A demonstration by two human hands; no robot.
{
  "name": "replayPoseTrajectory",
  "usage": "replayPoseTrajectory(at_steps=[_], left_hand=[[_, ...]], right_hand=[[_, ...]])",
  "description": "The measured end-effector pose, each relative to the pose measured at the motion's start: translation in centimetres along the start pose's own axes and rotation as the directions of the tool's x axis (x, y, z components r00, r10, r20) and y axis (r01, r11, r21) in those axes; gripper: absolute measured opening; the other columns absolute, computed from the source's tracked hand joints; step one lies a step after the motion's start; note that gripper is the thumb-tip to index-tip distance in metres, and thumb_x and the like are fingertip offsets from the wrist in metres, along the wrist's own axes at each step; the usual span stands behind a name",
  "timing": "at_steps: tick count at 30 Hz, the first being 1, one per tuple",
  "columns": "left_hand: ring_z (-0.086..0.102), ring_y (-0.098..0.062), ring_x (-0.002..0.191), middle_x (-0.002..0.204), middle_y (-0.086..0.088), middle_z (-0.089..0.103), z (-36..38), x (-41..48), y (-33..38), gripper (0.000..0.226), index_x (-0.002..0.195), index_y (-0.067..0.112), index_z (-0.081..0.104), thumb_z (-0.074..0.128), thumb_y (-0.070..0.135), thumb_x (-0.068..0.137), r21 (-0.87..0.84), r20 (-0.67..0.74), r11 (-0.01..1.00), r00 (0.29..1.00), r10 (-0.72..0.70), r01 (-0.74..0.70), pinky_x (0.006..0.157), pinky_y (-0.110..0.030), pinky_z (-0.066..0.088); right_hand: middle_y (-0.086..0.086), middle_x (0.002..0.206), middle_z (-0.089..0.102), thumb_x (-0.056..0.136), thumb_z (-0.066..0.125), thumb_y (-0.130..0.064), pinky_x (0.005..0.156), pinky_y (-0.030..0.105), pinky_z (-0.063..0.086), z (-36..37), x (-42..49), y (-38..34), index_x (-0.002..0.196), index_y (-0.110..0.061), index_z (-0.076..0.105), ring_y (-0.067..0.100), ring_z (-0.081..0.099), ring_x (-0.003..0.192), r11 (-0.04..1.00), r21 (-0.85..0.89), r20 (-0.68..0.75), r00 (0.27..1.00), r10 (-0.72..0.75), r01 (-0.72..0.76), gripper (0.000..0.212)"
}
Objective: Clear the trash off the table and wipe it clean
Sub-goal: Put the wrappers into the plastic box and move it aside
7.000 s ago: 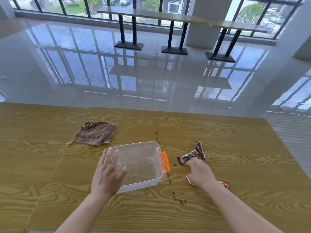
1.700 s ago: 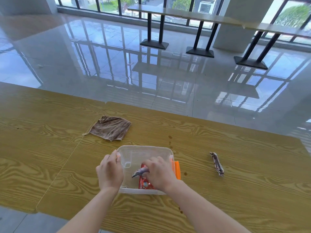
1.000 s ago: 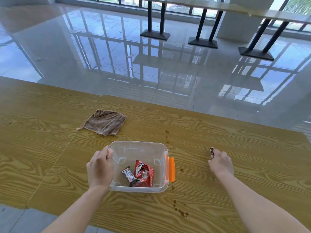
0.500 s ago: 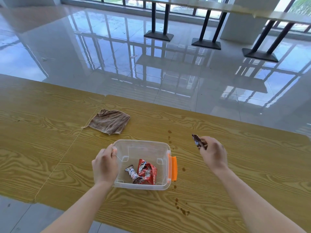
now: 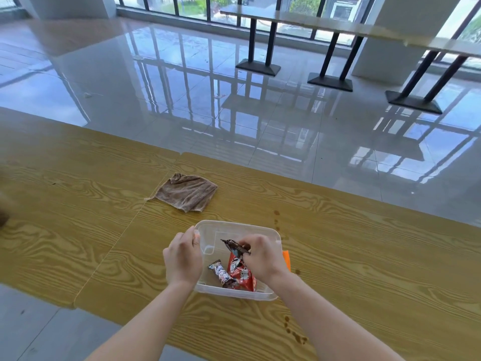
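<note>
While your right hand [image 5: 263,259] hangs over the clear box [image 5: 270,231], its fingers [image 5: 246,243] are pinched on a dark wrapper [image 5: 234,246], and this wrapper is in the air above the open inside of the box, not yet lying in it. You hold it there, I judge, because the box serves as the bin for the trash, so letting go now would drop it straight in. Your left hand [image 5: 182,259] is on the left wall of the box, with the fingers curled over the rim, and this probably keeps the light box from sliding on the counter [image 5: 364,256] during the drop. Two wrappers lie on the bottom already: a red wrapper [image 5: 243,276] and, touching it on the left, a small striped wrapper [image 5: 221,272]. The dark one is just above them and a little farther from you. An orange latch [image 5: 286,259] shows at the right side of the box, partly hidden behind your right wrist. I see no other trash on the counter, so the clearing seems almost done. What remains is the wiping: brown drops [image 5: 276,220] sit beyond the box, and more stains [image 5: 295,333] sit near your right forearm. The brown cloth [image 5: 187,192] lies flat, well apart from both hands, beyond the box and to the left.
</note>
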State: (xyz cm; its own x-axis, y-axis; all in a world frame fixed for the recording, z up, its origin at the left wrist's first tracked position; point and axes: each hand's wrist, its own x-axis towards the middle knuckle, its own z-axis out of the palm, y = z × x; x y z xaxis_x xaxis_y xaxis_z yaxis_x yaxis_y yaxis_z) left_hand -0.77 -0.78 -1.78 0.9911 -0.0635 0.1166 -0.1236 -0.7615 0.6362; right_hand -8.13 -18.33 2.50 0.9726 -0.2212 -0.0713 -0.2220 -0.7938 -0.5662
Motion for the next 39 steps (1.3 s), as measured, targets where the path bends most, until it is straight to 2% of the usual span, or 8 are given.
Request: replayPoseTrajectory(at_steps=[4,7,10,14,19,24,29,39], left_hand=[[0.053,-0.025,0.081,0.083,-0.001,0.059,0.1,0.0,-0.1,0.021,0.109,0.013,0.063,0.044,0.018,0.101,0.003,0.001,1.000,1.000,0.001,-0.001,0.075,-0.039,0.030],[0.053,-0.024,0.081,0.083,0.000,0.059,0.2,0.0,-0.3,0.023,0.112,0.013,0.063,0.044,0.019,0.101,0.013,0.000,1.000,1.000,0.007,-0.007,0.076,-0.039,0.033],[0.055,-0.026,0.083,0.085,-0.002,0.061,0.3,0.1,-0.4,0.023,0.113,0.013,0.063,0.045,0.020,0.100,0.006,0.002,1.000,1.000,0.012,-0.012,0.076,-0.040,0.034],[0.058,-0.029,0.091,0.094,-0.005,0.064,0.4,0.2,-0.5,0.029,0.124,0.012,0.061,0.046,0.021,0.101,-0.005,0.011,1.000,1.000,-0.008,0.008,0.080,-0.042,0.034],[0.058,-0.032,0.096,0.097,-0.008,0.066,0.2,0.2,-0.4,0.028,0.122,0.013,0.062,0.046,0.021,0.100,-0.036,0.033,0.999,0.999,-0.023,0.025,0.084,-0.045,0.037],[0.051,-0.034,0.093,0.098,-0.014,0.059,-0.4,0.6,-0.4,0.030,0.122,0.010,0.065,0.056,0.021,0.096,-0.036,0.039,0.999,0.999,-0.034,0.035,0.083,-0.043,0.042],[0.047,-0.025,0.088,0.093,-0.006,0.055,-1.5,-0.1,-0.7,0.021,0.102,0.014,0.069,0.053,0.027,0.097,-0.047,0.071,0.999,0.997,0.025,-0.022,0.074,-0.034,0.035],[0.057,-0.015,0.087,0.095,0.000,0.065,-2.6,0.2,-0.2,0.021,0.100,0.018,0.070,0.053,0.031,0.098,-0.052,0.070,0.982,0.980,0.184,-0.181,0.067,-0.031,0.041]], right_hand=[[0.001,0.076,0.071,0.075,0.057,-0.001,0.066,0.039,0.051,0.9,0.7,-0.2,0.082,-0.016,0.073,0.022,0.061,0.074,0.999,-0.021,-0.011,1.000,0.027,-0.027,0.023],[0.001,0.089,0.075,0.083,0.065,-0.010,0.075,0.040,0.054,1.1,0.5,-0.3,0.091,-0.016,0.075,0.021,0.066,0.085,1.000,0.031,-0.018,1.000,0.004,-0.003,0.014],[0.001,0.106,0.073,0.087,0.069,-0.012,0.083,0.023,0.047,0.5,-0.4,-0.2,0.110,-0.013,0.073,0.017,0.065,0.098,0.998,0.045,-0.034,0.999,-0.036,0.038,0.024],[0.000,0.099,0.074,0.084,0.071,-0.006,0.079,0.026,0.053,-1.3,-2.6,1.0,0.107,-0.012,0.074,0.013,0.067,0.089,0.998,0.049,-0.192,0.981,-0.033,0.043,0.024],[-0.004,0.094,0.068,0.082,0.073,-0.007,0.074,0.025,0.050,-3.0,-4.6,3.6,0.104,-0.017,0.073,0.014,0.062,0.086,0.997,0.013,-0.337,0.938,0.082,-0.082,0.024],[0.004,0.121,0.062,0.089,0.069,-0.040,0.092,0.032,0.047,-2.7,-5.1,4.9,0.132,-0.015,0.057,0.023,0.055,0.113,0.960,0.000,-0.234,0.934,0.271,-0.279,0.051],[0.002,0.111,0.063,0.090,0.062,-0.047,0.076,0.032,0.046,-3.0,-4.6,4.6,0.130,-0.018,0.055,0.018,0.057,0.094,0.922,0.074,-0.053,0.922,0.384,-0.380,0.050],[-0.004,0.087,0.065,0.086,0.066,-0.038,0.060,0.026,0.045,-4.3,-5.4,4.0,0.120,-0.026,0.062,0.015,0.062,0.075,0.946,0.049,-0.173,0.930,0.323,-0.320,0.036]])
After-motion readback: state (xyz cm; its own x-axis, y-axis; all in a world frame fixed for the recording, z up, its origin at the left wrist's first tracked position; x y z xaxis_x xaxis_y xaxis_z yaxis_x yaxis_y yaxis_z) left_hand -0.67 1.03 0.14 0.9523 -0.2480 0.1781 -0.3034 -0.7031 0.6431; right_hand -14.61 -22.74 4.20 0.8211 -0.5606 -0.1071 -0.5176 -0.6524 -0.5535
